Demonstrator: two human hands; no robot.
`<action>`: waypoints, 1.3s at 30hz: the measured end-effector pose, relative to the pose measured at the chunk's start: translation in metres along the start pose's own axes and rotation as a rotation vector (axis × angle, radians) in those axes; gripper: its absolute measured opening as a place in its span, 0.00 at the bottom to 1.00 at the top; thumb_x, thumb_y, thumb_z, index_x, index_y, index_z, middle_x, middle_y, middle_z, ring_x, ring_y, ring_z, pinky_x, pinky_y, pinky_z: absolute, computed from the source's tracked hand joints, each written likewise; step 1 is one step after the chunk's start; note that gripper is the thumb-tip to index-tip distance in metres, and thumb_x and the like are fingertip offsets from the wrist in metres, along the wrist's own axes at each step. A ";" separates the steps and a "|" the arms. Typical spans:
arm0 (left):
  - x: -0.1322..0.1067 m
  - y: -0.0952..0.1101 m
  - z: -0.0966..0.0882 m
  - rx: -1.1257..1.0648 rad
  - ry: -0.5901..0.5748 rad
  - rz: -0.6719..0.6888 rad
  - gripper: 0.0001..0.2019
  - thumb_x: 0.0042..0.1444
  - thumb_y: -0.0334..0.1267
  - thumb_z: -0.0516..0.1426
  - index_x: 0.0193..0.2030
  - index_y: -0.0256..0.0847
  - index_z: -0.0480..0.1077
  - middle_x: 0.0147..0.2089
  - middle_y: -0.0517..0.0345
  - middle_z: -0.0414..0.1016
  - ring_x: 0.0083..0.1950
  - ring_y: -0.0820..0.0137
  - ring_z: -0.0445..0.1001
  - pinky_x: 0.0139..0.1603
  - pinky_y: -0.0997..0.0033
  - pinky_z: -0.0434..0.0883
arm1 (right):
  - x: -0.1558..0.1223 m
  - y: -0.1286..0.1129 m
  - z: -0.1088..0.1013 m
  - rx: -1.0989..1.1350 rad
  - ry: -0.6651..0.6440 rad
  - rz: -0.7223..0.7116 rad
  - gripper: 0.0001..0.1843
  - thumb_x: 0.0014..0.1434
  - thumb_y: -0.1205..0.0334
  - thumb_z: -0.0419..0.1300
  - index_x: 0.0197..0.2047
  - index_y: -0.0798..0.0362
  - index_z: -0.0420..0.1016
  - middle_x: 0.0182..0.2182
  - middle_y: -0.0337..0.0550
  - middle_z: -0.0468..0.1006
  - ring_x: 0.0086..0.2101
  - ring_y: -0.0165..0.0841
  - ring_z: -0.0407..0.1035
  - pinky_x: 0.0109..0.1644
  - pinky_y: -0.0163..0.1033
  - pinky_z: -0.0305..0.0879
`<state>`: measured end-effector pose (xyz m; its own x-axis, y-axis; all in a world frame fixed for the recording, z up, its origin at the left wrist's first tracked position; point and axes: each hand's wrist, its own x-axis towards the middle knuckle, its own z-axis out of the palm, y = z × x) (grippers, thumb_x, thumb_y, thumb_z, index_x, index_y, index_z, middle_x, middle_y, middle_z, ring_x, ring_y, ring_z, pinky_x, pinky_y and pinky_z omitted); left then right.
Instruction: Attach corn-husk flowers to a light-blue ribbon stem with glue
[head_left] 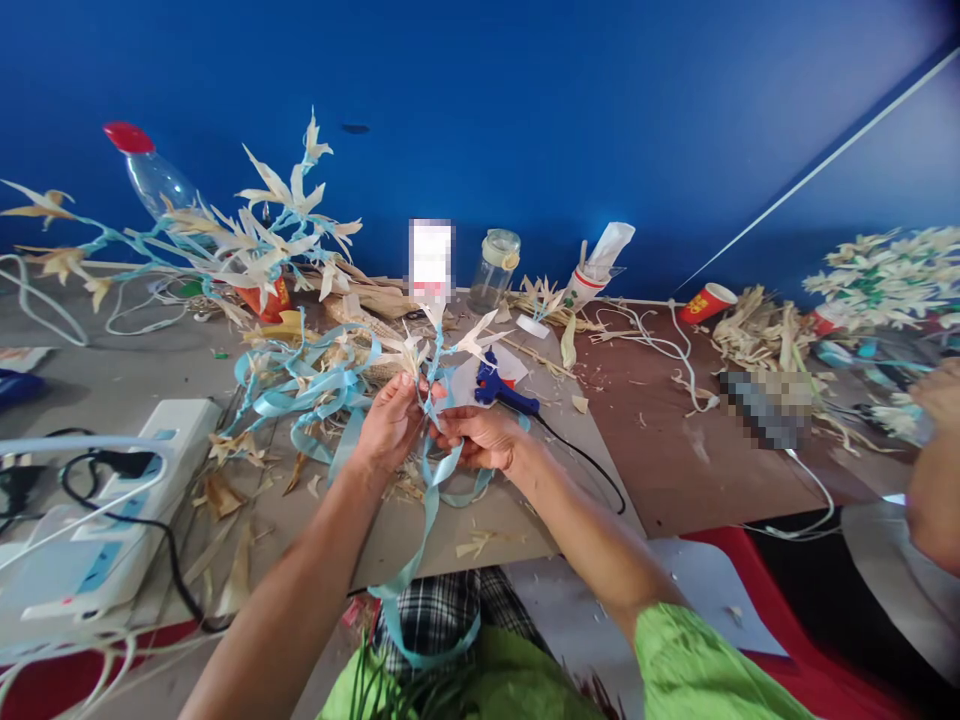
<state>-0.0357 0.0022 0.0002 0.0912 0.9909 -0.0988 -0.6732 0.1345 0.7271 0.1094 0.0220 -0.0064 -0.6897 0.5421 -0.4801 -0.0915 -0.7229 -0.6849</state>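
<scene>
My left hand (391, 418) pinches the stem of a small branch of pale husk flowers (437, 345), which stands upright over the table edge. Close beside it, my right hand (484, 436) has its fingers closed on a light blue ribbon (429, 505) at the stem. The ribbon's long tail hangs past the table edge and loops over my lap. More blue ribbon (322, 400) lies curled with husk flowers left of my hands. Just beyond my right hand rests a blue hot glue gun (499, 388) on white paper.
A white power strip (150, 500) with cables is at the left. Behind stand a finished-looking flower branch (262, 240), a glass jar (495, 265) and a paper cup (589, 283). Dried husks (772, 325) lie at the right, near another person's arm (934, 470).
</scene>
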 end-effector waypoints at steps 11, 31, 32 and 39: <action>0.000 0.001 0.001 0.006 0.034 0.081 0.13 0.49 0.47 0.62 0.27 0.40 0.66 0.28 0.61 0.74 0.18 0.78 0.63 0.17 0.76 0.62 | 0.000 0.003 0.004 0.052 -0.184 -0.004 0.15 0.50 0.54 0.65 0.35 0.56 0.68 0.13 0.26 0.58 0.13 0.18 0.43 0.21 0.28 0.46; 0.006 -0.008 -0.006 0.059 0.052 0.168 0.11 0.52 0.45 0.61 0.28 0.40 0.68 0.28 0.56 0.75 0.31 0.71 0.71 0.28 0.74 0.65 | 0.003 0.012 0.012 -0.533 0.365 -0.507 0.17 0.44 0.49 0.67 0.28 0.54 0.70 0.21 0.32 0.63 0.23 0.24 0.54 0.27 0.31 0.49; 0.006 -0.008 -0.006 0.061 0.054 0.165 0.11 0.52 0.45 0.60 0.28 0.40 0.68 0.28 0.56 0.75 0.31 0.71 0.70 0.27 0.74 0.65 | 0.003 0.012 0.013 -0.530 0.359 -0.497 0.17 0.44 0.49 0.66 0.27 0.54 0.70 0.20 0.31 0.61 0.22 0.24 0.52 0.26 0.31 0.48; 0.008 -0.009 -0.010 0.075 0.088 0.158 0.11 0.54 0.45 0.59 0.27 0.41 0.68 0.27 0.59 0.74 0.24 0.75 0.64 0.25 0.74 0.60 | -0.001 0.008 0.011 -0.443 0.172 -0.401 0.18 0.43 0.49 0.67 0.27 0.53 0.68 0.19 0.30 0.62 0.20 0.22 0.51 0.24 0.31 0.45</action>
<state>-0.0359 0.0090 -0.0136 -0.0782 0.9963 -0.0365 -0.6175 -0.0197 0.7863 0.1009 0.0113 -0.0049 -0.5347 0.8224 -0.1942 0.0126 -0.2221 -0.9750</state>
